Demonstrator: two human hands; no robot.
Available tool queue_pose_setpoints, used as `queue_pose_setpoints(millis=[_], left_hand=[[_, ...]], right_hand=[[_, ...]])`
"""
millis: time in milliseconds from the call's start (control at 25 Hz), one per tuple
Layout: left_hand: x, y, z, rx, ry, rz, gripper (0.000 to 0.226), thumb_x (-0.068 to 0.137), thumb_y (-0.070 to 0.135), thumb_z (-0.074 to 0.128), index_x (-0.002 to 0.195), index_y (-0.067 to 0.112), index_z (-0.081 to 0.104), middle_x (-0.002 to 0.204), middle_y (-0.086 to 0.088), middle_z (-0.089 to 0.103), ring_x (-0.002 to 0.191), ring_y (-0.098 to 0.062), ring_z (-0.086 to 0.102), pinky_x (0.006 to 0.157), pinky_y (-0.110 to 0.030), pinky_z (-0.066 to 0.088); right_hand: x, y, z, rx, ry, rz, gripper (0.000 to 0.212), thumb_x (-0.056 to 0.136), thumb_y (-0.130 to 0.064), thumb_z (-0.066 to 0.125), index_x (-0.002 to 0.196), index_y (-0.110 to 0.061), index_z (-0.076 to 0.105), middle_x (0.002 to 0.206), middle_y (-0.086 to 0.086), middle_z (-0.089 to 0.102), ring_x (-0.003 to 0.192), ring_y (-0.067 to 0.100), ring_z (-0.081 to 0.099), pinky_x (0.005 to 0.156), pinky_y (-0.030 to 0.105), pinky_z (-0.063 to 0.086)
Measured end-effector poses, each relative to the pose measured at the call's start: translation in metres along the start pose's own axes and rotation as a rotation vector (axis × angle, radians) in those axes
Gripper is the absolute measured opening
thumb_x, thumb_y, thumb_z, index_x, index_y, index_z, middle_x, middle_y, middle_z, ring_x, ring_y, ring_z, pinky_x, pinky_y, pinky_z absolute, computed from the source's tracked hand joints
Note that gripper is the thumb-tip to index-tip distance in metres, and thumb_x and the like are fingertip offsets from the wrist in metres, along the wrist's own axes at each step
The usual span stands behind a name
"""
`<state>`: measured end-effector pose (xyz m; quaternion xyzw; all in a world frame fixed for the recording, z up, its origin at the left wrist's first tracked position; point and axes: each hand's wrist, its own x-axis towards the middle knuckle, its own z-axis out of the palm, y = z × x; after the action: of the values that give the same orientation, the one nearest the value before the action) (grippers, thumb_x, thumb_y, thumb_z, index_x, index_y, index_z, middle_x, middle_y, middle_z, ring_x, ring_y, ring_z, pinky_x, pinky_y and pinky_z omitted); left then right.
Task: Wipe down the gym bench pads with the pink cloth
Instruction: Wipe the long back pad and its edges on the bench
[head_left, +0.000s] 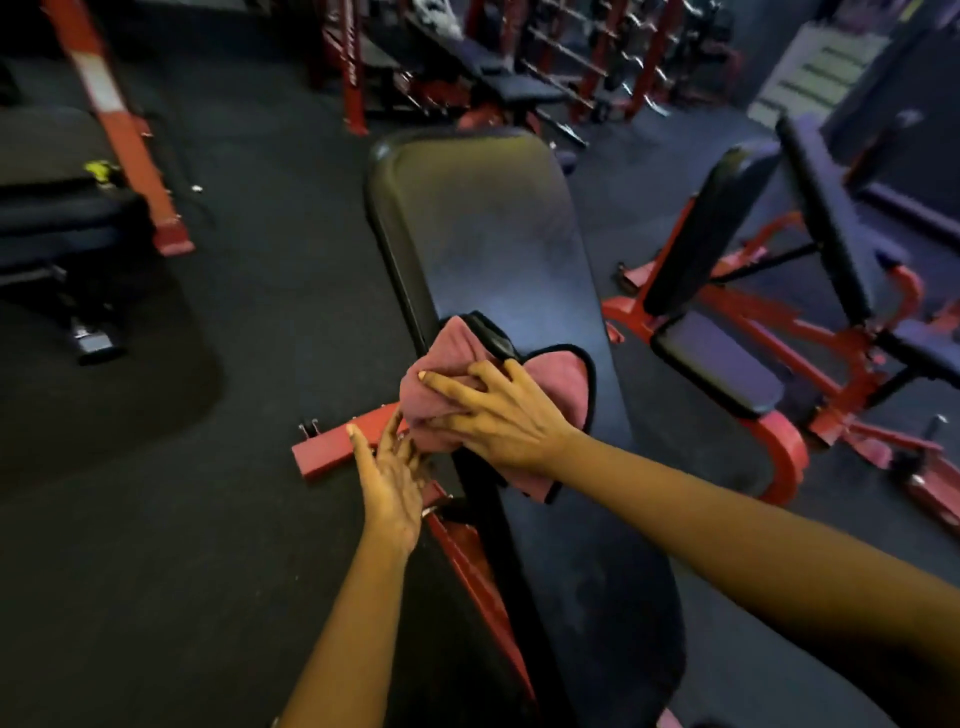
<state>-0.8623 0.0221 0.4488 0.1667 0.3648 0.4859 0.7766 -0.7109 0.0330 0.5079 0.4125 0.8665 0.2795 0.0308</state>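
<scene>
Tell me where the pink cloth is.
Head view, centre: the pink cloth sits bunched on the left edge of the bench pad, under the right hand.

No legible text in view.

- Red rack upright (351, 57), 12 o'clock: pale lettering runs down its face, too blurred to read.
- White panel (818, 70), 1 o'clock, at the far wall: dark horizontal bands, maybe lines of print, not resolvable.
- Slanted red post (111, 104), 10 o'clock: white patch on it, no characters can be made out.
</scene>
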Motion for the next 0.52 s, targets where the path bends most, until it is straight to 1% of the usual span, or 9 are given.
queue_pose_setpoints(millis=[80,160,240,280,320,400,520], left_hand=[[0.002,0.001,0.012,-0.005,0.061,0.045,0.074,0.086,0.07,0.012,0.135,0.024,0.043,0.133,-0.007,0.054,0.122,-0.025,0.05,0.11,-0.043,0.032],[0.006,0.006,0.026,0.013,0.127,0.097,0.073,0.088,0.069,0.011,0.133,0.023,0.045,0.13,-0.009,0.056,0.117,-0.026,0.054,0.109,-0.044,0.034],[0.012,0.018,0.038,0.043,0.191,0.146,0.074,0.089,0.066,0.008,0.134,0.02,0.046,0.123,-0.01,0.059,0.103,-0.022,0.058,0.104,-0.042,0.035],[0.015,0.026,0.044,0.059,0.213,0.166,0.074,0.089,0.065,0.007,0.133,0.02,0.045,0.117,-0.009,0.06,0.097,-0.019,0.058,0.101,-0.04,0.036],[0.019,0.034,0.05,0.064,0.225,0.19,0.073,0.089,0.065,0.007,0.132,0.021,0.046,0.114,-0.009,0.061,0.096,-0.019,0.059,0.1,-0.039,0.036],[0.024,0.048,0.062,0.07,0.239,0.225,0.071,0.09,0.065,0.01,0.131,0.021,0.047,0.113,-0.008,0.06,0.104,-0.023,0.058,0.102,-0.04,0.038],[0.033,0.058,0.087,0.127,0.256,0.238,0.065,0.088,0.067,0.018,0.123,0.024,0.053,0.116,-0.002,0.06,0.109,-0.02,0.056,0.1,-0.038,0.041]], right_hand=[[0.018,0.018,-0.004,-0.026,-0.001,-0.068,0.044,0.086,-0.043,0.028,0.116,-0.043,0.059,0.146,-0.005,0.041,0.107,0.027,0.046,0.074,0.04,0.046],[0.039,0.034,-0.012,-0.033,0.009,-0.096,0.04,0.085,-0.045,0.032,0.11,-0.045,0.063,0.141,-0.006,0.047,0.102,0.025,0.053,0.072,0.036,0.044],[0.066,0.053,-0.022,-0.023,0.064,-0.079,0.039,0.082,-0.045,0.033,0.103,-0.045,0.066,0.135,-0.006,0.052,0.096,0.024,0.055,0.068,0.034,0.041],[0.079,0.062,-0.026,0.001,0.09,-0.071,0.039,0.081,-0.044,0.034,0.1,-0.043,0.067,0.133,-0.005,0.053,0.095,0.025,0.054,0.066,0.035,0.041],[0.09,0.071,-0.028,0.025,0.107,-0.07,0.038,0.08,-0.044,0.035,0.099,-0.041,0.068,0.133,-0.003,0.054,0.095,0.026,0.053,0.066,0.036,0.041],[0.111,0.087,-0.031,0.035,0.147,-0.061,0.036,0.078,-0.044,0.038,0.098,-0.041,0.068,0.132,-0.001,0.054,0.096,0.028,0.052,0.067,0.039,0.043],[0.15,0.112,-0.041,0.06,0.166,0.064,0.038,0.075,-0.044,0.037,0.097,-0.041,0.068,0.13,0.002,0.054,0.098,0.031,0.051,0.072,0.043,0.045]])
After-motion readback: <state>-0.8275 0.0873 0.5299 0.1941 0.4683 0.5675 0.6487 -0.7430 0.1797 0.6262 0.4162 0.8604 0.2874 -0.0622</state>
